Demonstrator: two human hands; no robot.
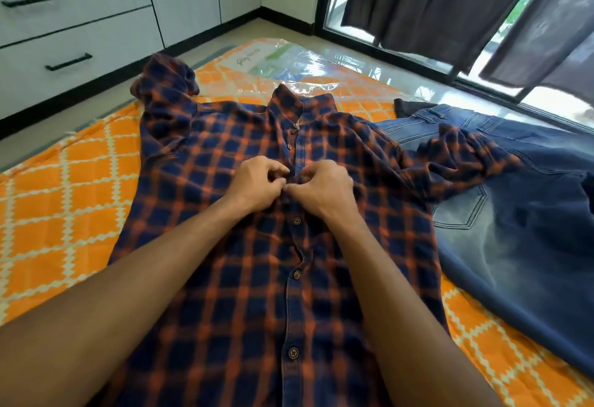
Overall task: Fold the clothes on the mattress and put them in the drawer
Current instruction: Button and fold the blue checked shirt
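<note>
A navy and orange checked shirt point(244, 246) lies front-up on the mattress point(64, 201), which has an orange diamond-patterned cover, with the collar at 12 o'clock and the hem toward 6 o'clock. Both hands meet on the button strip at the chest: the left hand point(257, 186) and the right hand point(323, 193) each have fingers curled in, pinching the fabric edges together at one button spot, fingertips touching. Below them three buttons run down the strip toward 6 o'clock; above, the neck opening lies open. One sleeve is bunched at 10 o'clock, the other sprawls at 3 o'clock over a pair of blue jeans point(520, 223) that lies just beside the shirt, back pocket up. White drawers point(77, 40) with black handles stand at 10 o'clock beyond the mattress. Dark curtains point(450, 5) hang at 1 o'clock before a glass door point(334, 5).
</note>
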